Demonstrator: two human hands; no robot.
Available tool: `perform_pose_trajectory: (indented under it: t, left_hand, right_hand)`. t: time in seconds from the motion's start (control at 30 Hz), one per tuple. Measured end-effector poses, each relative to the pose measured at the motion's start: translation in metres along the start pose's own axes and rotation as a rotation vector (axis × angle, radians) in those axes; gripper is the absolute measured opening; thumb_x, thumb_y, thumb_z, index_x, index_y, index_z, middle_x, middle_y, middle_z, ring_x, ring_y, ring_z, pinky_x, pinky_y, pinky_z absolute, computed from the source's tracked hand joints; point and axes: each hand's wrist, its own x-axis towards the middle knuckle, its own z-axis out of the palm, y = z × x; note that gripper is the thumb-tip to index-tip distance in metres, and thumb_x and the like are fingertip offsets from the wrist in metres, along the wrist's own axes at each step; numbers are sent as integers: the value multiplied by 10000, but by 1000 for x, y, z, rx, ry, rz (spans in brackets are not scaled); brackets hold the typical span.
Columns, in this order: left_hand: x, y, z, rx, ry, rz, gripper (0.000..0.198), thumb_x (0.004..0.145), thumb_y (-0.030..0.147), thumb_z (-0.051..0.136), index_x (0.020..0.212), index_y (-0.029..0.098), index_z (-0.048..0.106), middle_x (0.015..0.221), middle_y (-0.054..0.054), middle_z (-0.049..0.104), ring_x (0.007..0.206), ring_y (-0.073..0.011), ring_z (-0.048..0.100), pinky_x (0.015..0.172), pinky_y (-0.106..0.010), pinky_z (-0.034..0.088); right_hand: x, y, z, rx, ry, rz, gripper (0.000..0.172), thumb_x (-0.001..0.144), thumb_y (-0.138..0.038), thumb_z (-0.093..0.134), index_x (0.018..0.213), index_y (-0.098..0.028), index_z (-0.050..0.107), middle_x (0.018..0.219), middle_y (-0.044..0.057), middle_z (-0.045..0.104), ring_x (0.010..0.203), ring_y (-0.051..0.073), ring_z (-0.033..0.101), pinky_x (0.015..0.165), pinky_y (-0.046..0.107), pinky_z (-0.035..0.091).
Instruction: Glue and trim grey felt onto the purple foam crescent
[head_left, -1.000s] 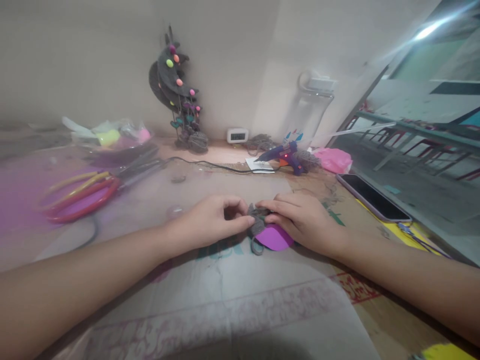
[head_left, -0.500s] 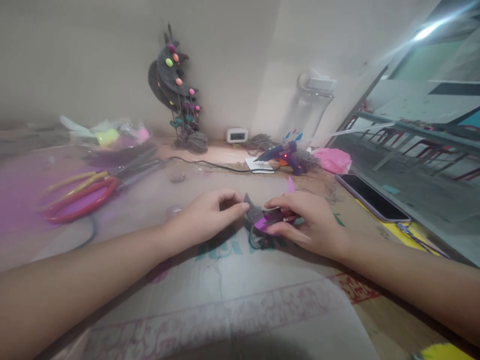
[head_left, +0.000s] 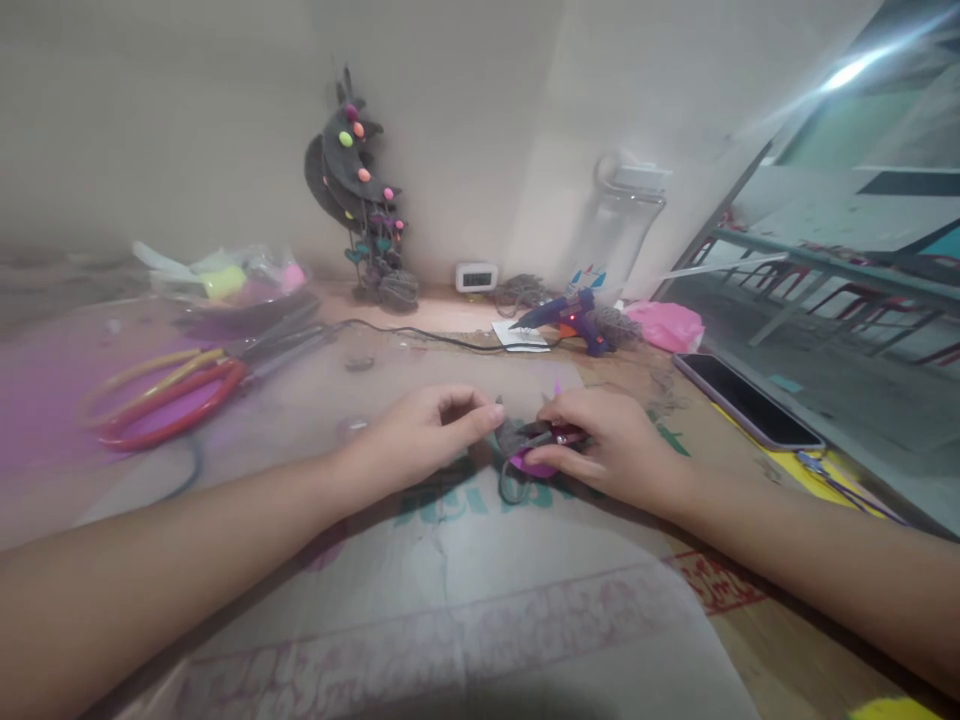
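Observation:
Between my hands is a small grey felt piece (head_left: 510, 437) with a pointed tip. My left hand (head_left: 439, 430) pinches that tip between thumb and forefinger. My right hand (head_left: 615, 440) is closed around the other end, thumb below and fingers above. Under its thumb shows a bright purple piece (head_left: 534, 465), with a purple point rising behind the fingers. Something dark red and shiny (head_left: 562, 437) sits in the same grip, mostly hidden and blurred. A loop of grey cord (head_left: 513, 485) hangs from the felt onto the printed sheet (head_left: 465, 570).
Red-and-yellow-handled scissors (head_left: 180, 395) lie left, near a plastic bag (head_left: 247, 280). A glue gun (head_left: 562, 318) with a lit red light rests behind my hands, its cord running left. A phone (head_left: 750, 400) lies right. A grey moon ornament (head_left: 349, 170) stands against the wall.
The right hand has shifted slightly left, closer to the left hand, and less of the purple piece shows. The whole view has dipped a little; the left hand keeps its pinch.

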Motion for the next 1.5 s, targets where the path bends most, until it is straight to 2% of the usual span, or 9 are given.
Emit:
perform_pose_trajectory:
  t: [0.2, 0.37, 0.5, 0.6, 0.77, 0.97, 1.13, 1.5]
  left_hand:
    - [0, 2, 0, -19, -27, -25, 385, 902, 516, 456, 759, 180, 578, 707, 7, 565, 667, -136, 519, 617, -259, 403]
    - [0, 3, -1, -119, -61, -86, 347, 895, 498, 473, 775, 187, 570, 753, -8, 635, 673, -142, 552, 616, -257, 414]
    - [0, 2, -1, -96, -54, -113, 340, 884, 493, 488, 765, 183, 564, 723, -8, 623, 615, -134, 523, 535, -242, 361]
    - [0, 2, 0, -38, -46, -93, 344, 887, 479, 494, 742, 176, 569, 690, 1, 576, 580, -117, 473, 501, -236, 318]
    - [-1, 3, 0, -4, -61, -100, 368, 889, 498, 487, 724, 176, 555, 603, 24, 493, 513, -99, 388, 457, -238, 269]
    - [0, 5, 0, 32, -68, -37, 353, 889, 462, 490, 695, 172, 544, 609, 25, 461, 558, -107, 413, 506, -239, 303]
    - [-1, 4, 0, 24, -90, -59, 358, 893, 481, 482, 720, 177, 559, 616, 17, 508, 546, -112, 439, 491, -240, 308]
    - [-1, 6, -1, 76, -69, -50, 362, 883, 469, 501, 696, 173, 590, 612, 10, 546, 556, -114, 458, 499, -237, 325]
  right_hand:
    - [0, 0, -1, -16, -5, -61, 396, 849, -558, 607, 818, -166, 654, 627, -7, 625, 567, 106, 528, 558, 234, 318]
    - [1, -1, -1, -23, -7, -99, 390, 825, -555, 640, 798, -166, 639, 625, -12, 617, 560, 106, 516, 552, 239, 307]
    - [-1, -2, -3, 16, 16, -93, 339, 894, -487, 578, 903, -155, 646, 696, 12, 642, 610, 124, 545, 586, 246, 353]
    - [-2, -4, -5, 12, 47, -146, 322, 964, -396, 464, 1028, -126, 627, 801, 54, 663, 690, 150, 565, 647, 267, 393]
    - [-2, -5, -4, -84, 15, -213, 337, 994, -365, 409, 1082, -134, 639, 806, 62, 648, 712, 164, 548, 644, 282, 363]
    - [0, -8, -3, -146, -1, -238, 322, 985, -369, 441, 1093, -159, 659, 733, 42, 601, 660, 160, 505, 610, 295, 327]
    - [1, -11, -4, -120, -55, -233, 361, 986, -368, 414, 1135, -131, 640, 763, 54, 603, 694, 167, 526, 616, 302, 342]
    - [2, -14, -2, -169, -35, -268, 290, 970, -298, 460, 1053, -133, 684, 694, 36, 602, 641, 157, 508, 582, 313, 318]
